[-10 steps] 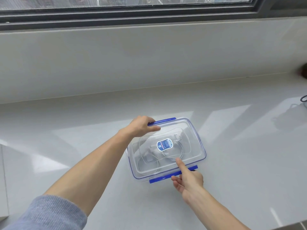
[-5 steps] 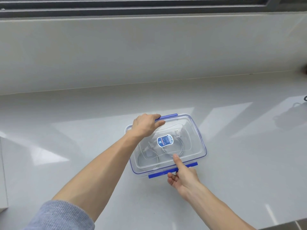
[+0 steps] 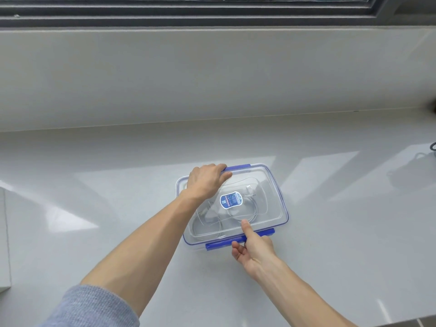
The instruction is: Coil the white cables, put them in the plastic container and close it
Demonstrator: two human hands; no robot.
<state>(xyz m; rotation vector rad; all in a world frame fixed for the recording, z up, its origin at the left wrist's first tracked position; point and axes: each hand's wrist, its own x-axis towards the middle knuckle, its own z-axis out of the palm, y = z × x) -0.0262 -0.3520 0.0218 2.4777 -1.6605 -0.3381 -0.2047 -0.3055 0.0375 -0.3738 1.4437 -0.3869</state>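
Lid on, both hands at the latches

While we look down, the plastic container [image 3: 276, 199] sits mid-desk [image 3: 354, 244], lid on, white cables [image 3: 212, 226] coiled inside under a blue label [image 3: 231, 200]. Our left hand [image 3: 206, 181] curls over the far blue latch [image 3: 238, 166] at the back edge. Our right hand [image 3: 253, 249] pinches the near blue latch [image 3: 221, 244], thumb pressed on the lid.

A glossy pale grey tabletop [image 3: 330, 244] fills the lower part of the view, with broad bright patches of daylight lying in slanted bands across it. Behind it rises a plain off-white wall panel [image 3: 212, 76], smooth and evenly lit. Along the top runs a dark grey window frame [image 3: 188, 13]. A white block [image 3: 4, 239] sits at the left edge.
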